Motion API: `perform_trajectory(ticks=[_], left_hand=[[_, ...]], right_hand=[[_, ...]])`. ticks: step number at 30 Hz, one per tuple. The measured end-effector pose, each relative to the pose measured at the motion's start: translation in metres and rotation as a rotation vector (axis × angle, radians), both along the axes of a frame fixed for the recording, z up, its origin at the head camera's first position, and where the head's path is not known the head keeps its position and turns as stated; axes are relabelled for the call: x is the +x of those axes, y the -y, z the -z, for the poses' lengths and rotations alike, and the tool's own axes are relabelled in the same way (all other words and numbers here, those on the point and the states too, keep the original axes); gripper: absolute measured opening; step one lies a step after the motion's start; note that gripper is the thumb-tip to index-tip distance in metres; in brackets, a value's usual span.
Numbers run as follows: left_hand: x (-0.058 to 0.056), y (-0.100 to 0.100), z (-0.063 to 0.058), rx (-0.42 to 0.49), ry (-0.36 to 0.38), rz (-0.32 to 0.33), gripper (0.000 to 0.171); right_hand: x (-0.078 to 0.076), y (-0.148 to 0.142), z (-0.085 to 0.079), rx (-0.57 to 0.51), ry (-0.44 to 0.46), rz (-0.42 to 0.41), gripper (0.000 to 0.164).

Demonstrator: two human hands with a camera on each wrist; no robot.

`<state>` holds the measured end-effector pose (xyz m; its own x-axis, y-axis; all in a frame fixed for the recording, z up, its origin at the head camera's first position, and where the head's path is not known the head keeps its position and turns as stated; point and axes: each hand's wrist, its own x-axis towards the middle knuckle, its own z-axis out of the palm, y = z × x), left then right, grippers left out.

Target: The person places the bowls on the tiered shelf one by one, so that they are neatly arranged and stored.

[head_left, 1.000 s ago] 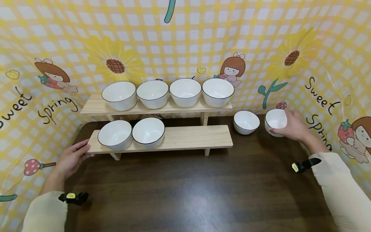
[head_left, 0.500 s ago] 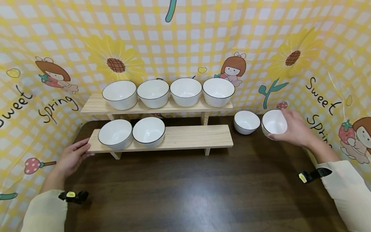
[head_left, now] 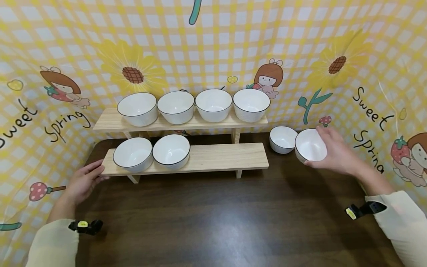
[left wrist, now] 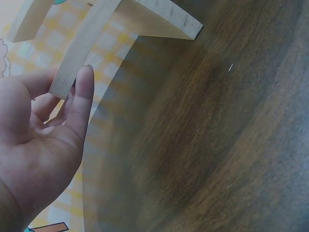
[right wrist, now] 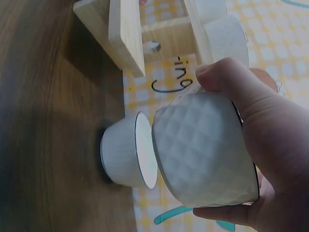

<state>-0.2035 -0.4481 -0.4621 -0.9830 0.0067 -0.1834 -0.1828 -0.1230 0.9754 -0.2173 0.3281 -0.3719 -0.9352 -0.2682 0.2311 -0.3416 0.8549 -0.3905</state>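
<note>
My right hand grips a white bowl with a dark rim, fingers spread across its sides. In the right wrist view this bowl shows a diamond-textured outside and is lifted off the table. Another white bowl stands on the table just left of it. At the lower shelf's left end, my left hand pinches the wooden board between thumb and fingers. Two bowls, the left one and the right one, sit on the left half of that lower shelf.
Behind it, a higher wooden shelf carries a row of several white bowls. Both shelves stand on wooden legs on the dark wooden table. A yellow checked cloth hangs behind and at both sides.
My right hand has lifted the bowl from the table and moved it left and toward me, beside the neighbouring bowl. My left hand stays on the lower shelf's end.
</note>
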Motion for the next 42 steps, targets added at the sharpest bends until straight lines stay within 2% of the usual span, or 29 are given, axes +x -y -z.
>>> perform_trajectory(ticks=[5,12,23,30,42], left_hand=[[0.0,0.0,0.0,-0.002,-0.005,0.003,0.021],[0.001,0.0,-0.002,0.001,0.008,0.007,0.021],[0.0,-0.002,-0.002,0.005,0.015,0.004,0.021],[0.002,-0.002,-0.002,-0.028,0.022,-0.003,0.017],[0.001,-0.002,-0.001,-0.021,0.011,-0.001,0.019]], right_hand=[[0.007,0.01,-0.004,0.025,-0.021,-0.042,0.121],[0.012,0.025,-0.008,0.002,-0.045,-0.123,0.121],[0.015,0.048,-0.014,0.034,-0.066,-0.188,0.119],[0.014,0.065,-0.014,0.042,-0.046,-0.205,0.117],[0.009,0.092,-0.01,-0.002,-0.007,-0.265,0.115]])
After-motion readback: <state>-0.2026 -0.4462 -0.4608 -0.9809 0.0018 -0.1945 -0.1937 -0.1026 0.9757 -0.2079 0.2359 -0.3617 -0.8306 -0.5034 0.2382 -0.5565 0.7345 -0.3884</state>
